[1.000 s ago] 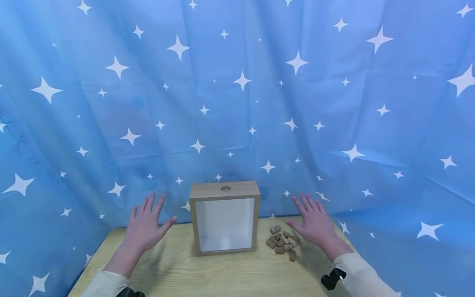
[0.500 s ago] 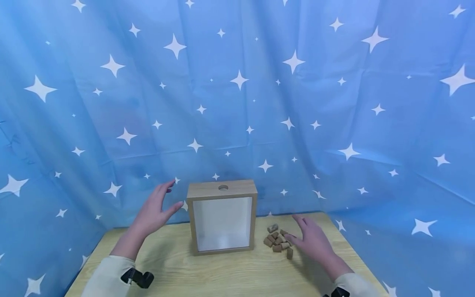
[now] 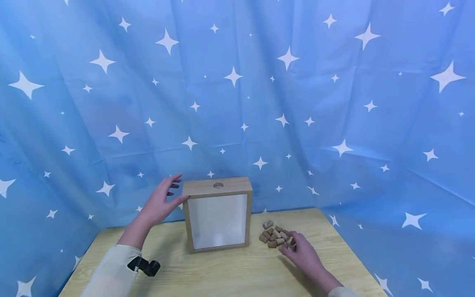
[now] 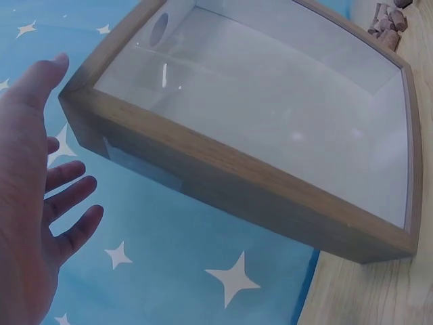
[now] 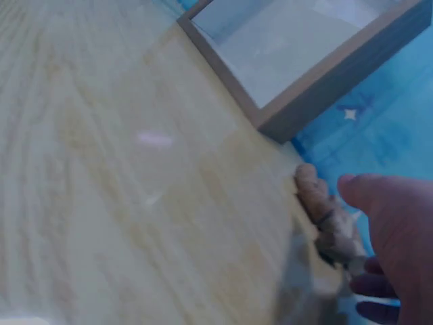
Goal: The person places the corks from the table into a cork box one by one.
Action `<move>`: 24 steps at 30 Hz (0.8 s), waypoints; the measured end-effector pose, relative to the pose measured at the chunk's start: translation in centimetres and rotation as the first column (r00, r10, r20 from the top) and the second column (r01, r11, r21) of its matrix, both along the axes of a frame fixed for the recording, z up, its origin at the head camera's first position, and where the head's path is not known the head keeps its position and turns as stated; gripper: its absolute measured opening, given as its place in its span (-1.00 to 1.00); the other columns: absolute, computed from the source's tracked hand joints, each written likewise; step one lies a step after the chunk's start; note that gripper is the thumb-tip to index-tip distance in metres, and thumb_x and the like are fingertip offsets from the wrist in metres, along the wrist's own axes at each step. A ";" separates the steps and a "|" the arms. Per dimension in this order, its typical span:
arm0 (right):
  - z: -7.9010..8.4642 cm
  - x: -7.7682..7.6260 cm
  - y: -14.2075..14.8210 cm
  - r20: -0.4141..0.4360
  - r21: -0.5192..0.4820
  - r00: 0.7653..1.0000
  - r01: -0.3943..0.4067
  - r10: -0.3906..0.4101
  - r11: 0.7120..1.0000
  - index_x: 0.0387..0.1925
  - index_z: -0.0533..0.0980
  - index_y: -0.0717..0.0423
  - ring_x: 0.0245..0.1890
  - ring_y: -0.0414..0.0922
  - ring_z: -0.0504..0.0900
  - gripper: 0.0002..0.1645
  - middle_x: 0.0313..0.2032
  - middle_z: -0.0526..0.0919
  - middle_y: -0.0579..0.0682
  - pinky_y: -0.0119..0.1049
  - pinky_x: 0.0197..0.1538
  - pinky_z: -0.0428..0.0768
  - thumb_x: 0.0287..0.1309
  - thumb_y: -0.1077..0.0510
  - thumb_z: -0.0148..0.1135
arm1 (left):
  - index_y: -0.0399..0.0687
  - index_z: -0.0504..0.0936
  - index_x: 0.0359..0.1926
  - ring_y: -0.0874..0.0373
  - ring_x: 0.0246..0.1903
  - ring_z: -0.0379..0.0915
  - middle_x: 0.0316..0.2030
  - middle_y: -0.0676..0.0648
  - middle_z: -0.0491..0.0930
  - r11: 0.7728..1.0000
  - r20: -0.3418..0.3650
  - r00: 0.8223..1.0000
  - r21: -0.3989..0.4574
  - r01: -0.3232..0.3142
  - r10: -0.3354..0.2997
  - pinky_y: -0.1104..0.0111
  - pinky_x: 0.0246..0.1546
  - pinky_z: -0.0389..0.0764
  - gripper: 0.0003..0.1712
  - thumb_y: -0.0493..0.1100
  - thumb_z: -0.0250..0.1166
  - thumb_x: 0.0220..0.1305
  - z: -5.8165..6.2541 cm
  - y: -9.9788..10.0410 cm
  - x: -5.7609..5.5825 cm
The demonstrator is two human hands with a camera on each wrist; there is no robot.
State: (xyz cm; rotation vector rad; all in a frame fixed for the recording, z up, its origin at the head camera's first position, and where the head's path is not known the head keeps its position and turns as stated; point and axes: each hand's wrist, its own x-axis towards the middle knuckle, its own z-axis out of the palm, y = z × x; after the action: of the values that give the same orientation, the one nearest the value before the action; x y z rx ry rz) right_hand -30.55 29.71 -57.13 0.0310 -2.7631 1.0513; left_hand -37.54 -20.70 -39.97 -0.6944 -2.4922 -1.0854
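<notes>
A shallow wooden box with a clear front panel and a round hole in its top stands upright on the table. My left hand is at its upper left corner, thumb tip close to the edge. In the left wrist view, those fingers are spread and slightly bent beside the frame, holding nothing. To the right of the box lies a small heap of corks. My right hand reaches in at the heap's right side, thumb and fingers apart around the nearest corks.
The light wood table carries the box and the corks. A blue curtain with white stars hangs right behind the table and at its sides. A black wrist camera sits on the left sleeve.
My left hand has moved right to the box's corner. My right hand has lowered and come in to the corks. The head view has shifted slightly to the right.
</notes>
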 end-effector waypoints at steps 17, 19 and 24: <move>-1.8 -0.5 -0.9 0.003 -0.015 0.999 0.042 -0.042 0.999 0.10 0.55 0.25 -0.28 -0.10 0.48 -0.40 -0.24 0.54 0.00 -0.14 -0.23 0.49 0.19 0.08 0.68 | -0.10 0.44 0.56 -0.21 0.23 0.57 0.30 -0.24 0.53 0.998 0.168 0.985 0.065 0.020 -0.031 -0.12 0.25 0.65 -0.21 0.20 0.42 0.55 0.8 1.0 -0.7; -2.1 -0.5 -0.9 -0.006 -0.001 0.999 0.045 -0.045 0.999 0.09 0.55 0.26 -0.27 -0.11 0.49 -0.41 -0.23 0.55 -0.01 -0.14 -0.22 0.51 0.18 0.10 0.68 | -0.08 0.43 0.55 -0.23 0.25 0.56 0.31 -0.25 0.51 0.996 0.208 0.977 0.091 0.016 -0.035 -0.11 0.26 0.65 -0.22 0.18 0.43 0.55 0.8 1.0 -0.7; -2.4 -0.5 -1.0 -0.033 0.020 0.999 0.042 -0.042 0.999 0.02 0.57 0.24 -0.28 -0.11 0.48 -0.48 -0.23 0.54 -0.01 -0.16 -0.24 0.51 0.15 0.15 0.67 | -0.04 0.40 0.57 -0.30 0.29 0.51 0.34 -0.26 0.48 0.991 0.275 0.961 0.132 0.001 -0.038 -0.13 0.27 0.63 -0.21 0.18 0.44 0.55 0.6 1.0 -0.8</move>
State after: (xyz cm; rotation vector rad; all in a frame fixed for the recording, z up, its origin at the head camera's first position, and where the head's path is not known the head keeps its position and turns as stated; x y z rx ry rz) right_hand -31.09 28.72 -59.57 -0.0070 -2.7326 1.0034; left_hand -38.30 -19.66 -39.34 -0.5628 -2.6154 -1.4266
